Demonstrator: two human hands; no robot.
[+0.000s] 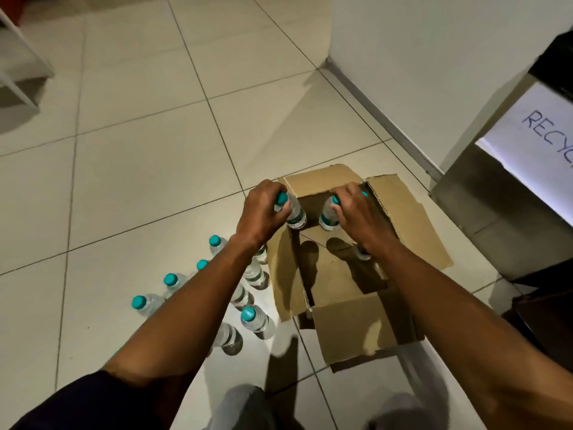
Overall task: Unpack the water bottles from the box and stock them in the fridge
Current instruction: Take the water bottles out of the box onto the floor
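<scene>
Left hand [262, 212]: fingers curled round neck of a teal-capped bottle [294, 212], held over box's left edge.
Right hand [353, 217]: grips second bottle [328, 217] by its top, above open box.
Floor bottles [257, 319]: upright cluster left of box.
Cardboard box [350, 330]: flaps open, on tiled floor.
Steel bin [496, 212]: far right.

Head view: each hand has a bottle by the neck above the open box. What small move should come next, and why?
Probably swing both bottles left and stand them by the bottles on the floor. The left hand holds one bottle and the right hand another, both already raised above the box, and no fridge is in view.
</scene>
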